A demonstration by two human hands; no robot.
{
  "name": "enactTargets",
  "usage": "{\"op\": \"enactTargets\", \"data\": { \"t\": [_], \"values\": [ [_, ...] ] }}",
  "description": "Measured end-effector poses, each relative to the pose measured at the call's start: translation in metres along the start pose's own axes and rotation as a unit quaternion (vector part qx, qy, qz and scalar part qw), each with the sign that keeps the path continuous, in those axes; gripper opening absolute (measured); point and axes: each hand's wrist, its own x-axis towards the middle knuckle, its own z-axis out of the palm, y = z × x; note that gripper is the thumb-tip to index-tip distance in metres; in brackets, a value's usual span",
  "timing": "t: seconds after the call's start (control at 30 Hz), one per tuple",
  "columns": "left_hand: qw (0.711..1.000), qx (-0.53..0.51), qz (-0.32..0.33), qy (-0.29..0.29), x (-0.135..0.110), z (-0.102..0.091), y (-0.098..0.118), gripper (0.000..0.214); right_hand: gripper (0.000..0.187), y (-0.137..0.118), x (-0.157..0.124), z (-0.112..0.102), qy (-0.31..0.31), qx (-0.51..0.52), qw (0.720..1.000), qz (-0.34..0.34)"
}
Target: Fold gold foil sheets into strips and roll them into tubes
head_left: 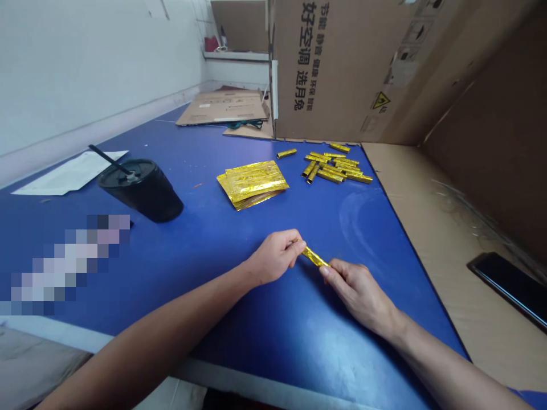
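Observation:
A narrow strip of folded gold foil paper (pixel 314 255) stretches between my two hands above the blue table. My left hand (pixel 280 255) pinches its upper left end between thumb and fingers. At the lower right end, my right hand (pixel 356 290) grips it with the thumb on top. Beyond my hands lies a stack of flat gold foil sheets (pixel 256 182), slightly fanned. To its right is a loose pile of several folded gold foil strips (pixel 337 166), and a single folded strip (pixel 286 154) lies apart from them.
A black cup with a straw (pixel 147 191) stands at the left, near a white paper (pixel 70 173). Flattened cardboard (pixel 224 108) lies at the back, and a large cardboard box (pixel 342 74) rises behind the pile. A dark phone (pixel 513 287) rests on cardboard at the right.

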Motion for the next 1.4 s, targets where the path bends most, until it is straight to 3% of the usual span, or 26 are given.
{"op": "enactTargets", "data": {
  "t": [0.23,0.43,0.57,0.7,0.8,0.9,1.03,1.23,1.4],
  "values": [
    [0.999,-0.026,-0.023,-0.01,0.0,0.002,-0.002,0.026,0.036,-0.001,0.001,-0.003,0.007,-0.051,0.998,-0.026],
    [0.983,-0.154,-0.08,-0.055,0.001,0.002,-0.003,0.04,0.038,0.0,0.002,-0.004,-0.009,0.06,0.998,0.004],
    [0.968,-0.213,-0.11,-0.08,-0.004,0.016,0.003,0.045,0.041,-0.001,0.001,0.0,-0.029,0.156,0.987,0.024],
    [0.971,-0.211,-0.088,-0.067,-0.008,0.028,0.01,0.044,0.044,-0.006,0.0,0.002,-0.077,0.248,0.965,0.034],
    [0.97,-0.224,-0.09,-0.017,-0.007,0.025,0.01,0.04,0.044,-0.007,0.001,0.001,-0.095,0.288,0.952,0.049],
    [0.963,-0.249,-0.103,0.004,-0.005,0.017,0.006,0.035,0.044,-0.006,0.002,-0.001,-0.098,0.3,0.947,0.064],
    [0.96,-0.253,-0.113,-0.033,-0.003,0.01,0.002,0.037,0.044,-0.003,0.003,-0.004,-0.098,0.295,0.948,0.067],
    [0.976,-0.201,-0.079,-0.031,-0.002,0.009,0.002,0.044,0.044,-0.002,0.005,-0.007,-0.086,0.271,0.957,0.055],
    [0.976,-0.208,-0.071,-0.015,-0.002,0.011,0.001,0.043,0.043,-0.001,0.004,-0.009,-0.113,0.273,0.954,0.048]
  ]
}}
